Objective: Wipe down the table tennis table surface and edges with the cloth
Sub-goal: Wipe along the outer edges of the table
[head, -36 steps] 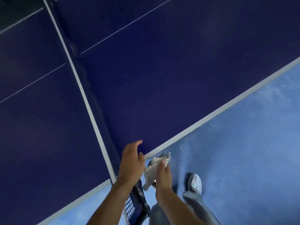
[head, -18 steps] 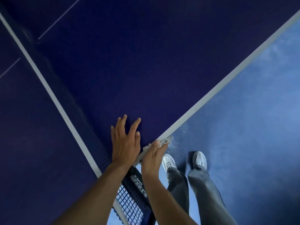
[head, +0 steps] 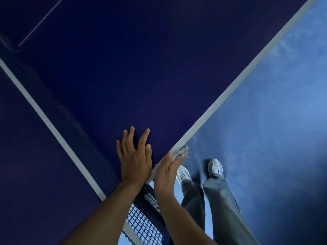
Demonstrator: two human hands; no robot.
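Here, from the head view, the left hand [head: 135, 160] lies flat on the dark blue surface [head: 141, 76] just beside the net [head: 143, 221], its fingers [head: 143, 138] straight and released, holding nothing; the right hand [head: 167, 171] sits at the white edge [head: 230, 85], thumb on top, fingers curled down the side, grasping the pale cloth [head: 180, 152] against it; below, white shoes [head: 215, 167] stand on the blue floor [head: 274, 121].

Table: I've got a dark blue flat table tennis table [head: 159, 68], white-striped edge.
On it: left hand [head: 135, 160] lying flat, fingers straight.
Across it: dark mesh net [head: 145, 225], white top band.
Edge: pale crumpled cloth [head: 180, 152] touching.
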